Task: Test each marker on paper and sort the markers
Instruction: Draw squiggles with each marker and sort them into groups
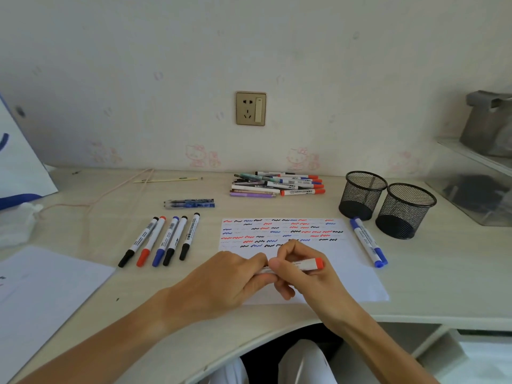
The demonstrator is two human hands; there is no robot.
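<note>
A white marker with a red end (306, 264) lies level over the test paper (357, 278), held by both hands. My left hand (235, 278) grips its left part and hides that end. My right hand (299, 270) curls round its middle, leaving the red end sticking out to the right. The paper carries several rows of red, blue and black squiggles. A row of several capped markers (163, 241) lies left of the paper. Two blue markers (368, 242) lie along its right edge. A pile of markers and pens (277, 184) sits behind it.
Two black mesh pen cups (362, 195) (406, 210) stand at the right rear. A blue pen pack (189, 203) lies behind the row. Loose sheets (41, 295) lie at the left, a paper bag (19, 167) beyond them, clear bins (476, 184) far right.
</note>
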